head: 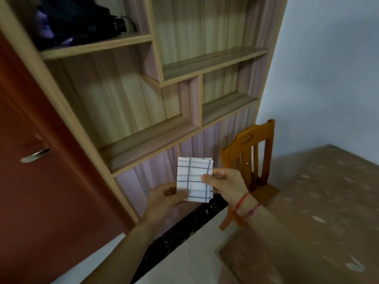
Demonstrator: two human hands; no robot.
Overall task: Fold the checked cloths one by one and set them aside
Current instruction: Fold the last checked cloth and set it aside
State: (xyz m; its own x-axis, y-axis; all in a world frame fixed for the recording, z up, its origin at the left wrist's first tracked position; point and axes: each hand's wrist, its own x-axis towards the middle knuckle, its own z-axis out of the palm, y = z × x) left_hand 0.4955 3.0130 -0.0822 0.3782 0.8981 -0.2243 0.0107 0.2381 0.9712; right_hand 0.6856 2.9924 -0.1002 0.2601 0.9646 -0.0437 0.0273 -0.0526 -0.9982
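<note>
Head view: both hands hold one folded cloth (192, 175) upright in the air, off the table (328, 201), left of its left edge and of the chair (252, 152). Left hand (166, 198) grips the cloth's lower left corner, thumb across the front. Right hand (224, 182) pinches the right edge about midway up. The cloth's top half stands above both grips, before the shelves (143, 119).

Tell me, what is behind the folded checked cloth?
The shelf unit's pale lower panel. The left hand and right hand pinch the cloth; fingers behind it are hidden.
</note>
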